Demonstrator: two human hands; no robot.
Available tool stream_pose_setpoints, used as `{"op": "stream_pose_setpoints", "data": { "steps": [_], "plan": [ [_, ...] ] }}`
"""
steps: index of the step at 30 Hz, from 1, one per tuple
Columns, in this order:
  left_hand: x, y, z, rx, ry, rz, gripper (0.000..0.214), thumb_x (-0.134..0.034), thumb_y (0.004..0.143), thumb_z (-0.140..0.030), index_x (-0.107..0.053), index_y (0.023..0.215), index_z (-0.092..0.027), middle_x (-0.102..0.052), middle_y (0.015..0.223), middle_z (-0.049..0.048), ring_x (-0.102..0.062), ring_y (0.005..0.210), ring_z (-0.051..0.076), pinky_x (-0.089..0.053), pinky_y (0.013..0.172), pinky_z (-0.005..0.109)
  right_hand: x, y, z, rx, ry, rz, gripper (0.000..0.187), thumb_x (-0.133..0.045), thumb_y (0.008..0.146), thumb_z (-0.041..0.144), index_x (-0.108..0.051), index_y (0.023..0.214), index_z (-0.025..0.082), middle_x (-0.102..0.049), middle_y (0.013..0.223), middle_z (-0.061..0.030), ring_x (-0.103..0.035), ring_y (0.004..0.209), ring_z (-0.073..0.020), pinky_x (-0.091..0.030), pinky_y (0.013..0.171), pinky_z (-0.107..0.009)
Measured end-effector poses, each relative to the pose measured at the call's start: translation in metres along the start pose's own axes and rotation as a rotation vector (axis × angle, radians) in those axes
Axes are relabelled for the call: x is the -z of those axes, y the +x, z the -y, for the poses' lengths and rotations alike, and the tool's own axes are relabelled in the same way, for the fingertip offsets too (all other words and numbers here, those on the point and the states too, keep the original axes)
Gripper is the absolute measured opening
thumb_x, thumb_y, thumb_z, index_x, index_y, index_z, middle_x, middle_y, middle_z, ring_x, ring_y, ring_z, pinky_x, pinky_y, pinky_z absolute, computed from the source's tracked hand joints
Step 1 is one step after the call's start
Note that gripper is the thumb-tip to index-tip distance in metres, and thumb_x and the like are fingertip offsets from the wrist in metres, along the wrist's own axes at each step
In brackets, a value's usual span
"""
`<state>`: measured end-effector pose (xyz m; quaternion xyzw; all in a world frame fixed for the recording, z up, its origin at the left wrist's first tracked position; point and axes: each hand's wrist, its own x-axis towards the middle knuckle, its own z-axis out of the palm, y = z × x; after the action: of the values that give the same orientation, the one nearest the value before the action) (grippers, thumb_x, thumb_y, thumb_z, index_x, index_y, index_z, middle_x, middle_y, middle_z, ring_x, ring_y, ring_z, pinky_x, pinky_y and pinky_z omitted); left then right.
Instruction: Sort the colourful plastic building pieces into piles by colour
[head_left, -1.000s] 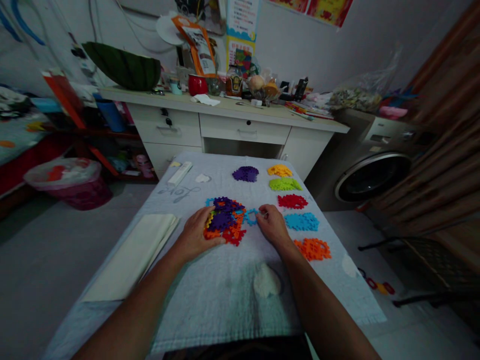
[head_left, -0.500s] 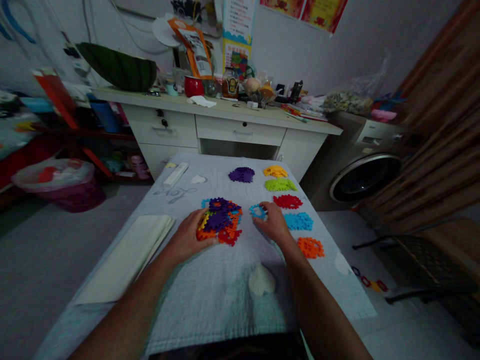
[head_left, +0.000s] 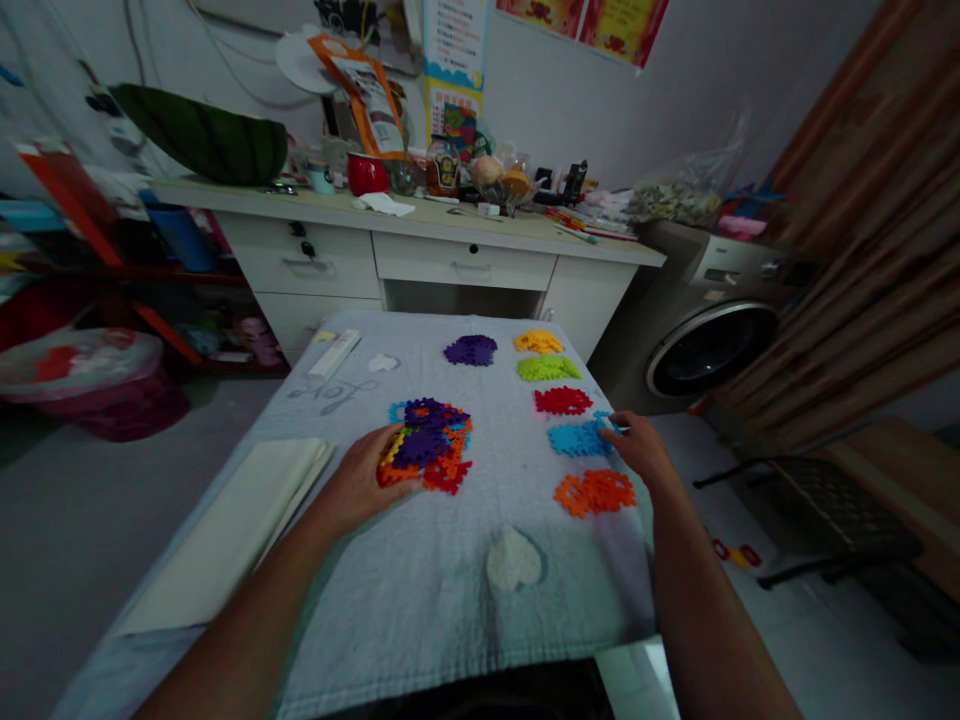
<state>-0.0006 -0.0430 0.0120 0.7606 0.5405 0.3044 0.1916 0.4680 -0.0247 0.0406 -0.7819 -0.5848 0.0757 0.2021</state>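
My left hand [head_left: 358, 482] lies with curled fingers on the near left edge of a mixed pile of plastic puzzle pieces [head_left: 429, 448] in purple, orange, red and blue. My right hand [head_left: 639, 446] is at the right side of the blue pile [head_left: 574, 438], its fingertips pinched on a small blue piece [head_left: 604, 417]. Sorted piles lie on the grey towel-covered table [head_left: 442, 590]: purple [head_left: 470, 350], yellow [head_left: 538, 342], green [head_left: 548, 368], red [head_left: 562, 401] and orange [head_left: 595, 491].
A folded cream cloth [head_left: 225, 530] lies on the table's left side. Beyond stand a cluttered white desk [head_left: 420, 255], a washing machine [head_left: 709, 335] to the right, a pink bin [head_left: 90, 385] at left and a dark chair [head_left: 832, 530] at right.
My right hand has carried a blue piece from beside the mixed pile rightward to the blue pile. The left hand has stayed on the mixed pile. The view has shifted slightly right.
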Motion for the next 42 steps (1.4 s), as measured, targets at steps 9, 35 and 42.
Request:
{"op": "stream_pose_setpoints", "data": {
  "steps": [9, 35, 42],
  "plan": [
    [0.002, 0.001, -0.001, -0.024, -0.007, 0.014, 0.075, -0.070, 0.072, -0.058, -0.050, 0.133, -0.018, -0.060, 0.128, 0.0133, -0.059, 0.116, 0.032, -0.047, 0.101, 0.045, -0.015, -0.002, -0.011, 0.039, 0.114, -0.020, 0.036, -0.049, 0.087, 0.039, -0.067, 0.107, 0.015, -0.069, 0.107, -0.0131, -0.065, 0.090, -0.0232, -0.049, 0.083, -0.036],
    [0.000, 0.001, 0.004, -0.027, 0.006, 0.012, 0.078, -0.071, 0.072, -0.057, -0.048, 0.134, -0.017, -0.058, 0.131, 0.0143, -0.058, 0.118, 0.032, -0.045, 0.103, 0.046, -0.021, -0.008, -0.005, 0.078, -0.062, -0.132, 0.029, -0.044, 0.085, 0.022, -0.067, 0.101, 0.014, -0.066, 0.110, -0.0155, -0.060, 0.104, -0.0263, -0.042, 0.096, -0.038],
    [-0.001, 0.000, 0.003, -0.042, -0.019, -0.005, 0.076, -0.072, 0.071, -0.055, -0.050, 0.134, -0.019, -0.059, 0.131, 0.0134, -0.057, 0.119, 0.032, -0.046, 0.101, 0.047, -0.010, -0.019, 0.060, 0.298, 0.114, -0.135, 0.027, -0.050, 0.087, 0.029, -0.066, 0.103, 0.015, -0.067, 0.109, -0.0152, -0.061, 0.105, -0.0280, -0.043, 0.097, -0.044]
  ]
}}
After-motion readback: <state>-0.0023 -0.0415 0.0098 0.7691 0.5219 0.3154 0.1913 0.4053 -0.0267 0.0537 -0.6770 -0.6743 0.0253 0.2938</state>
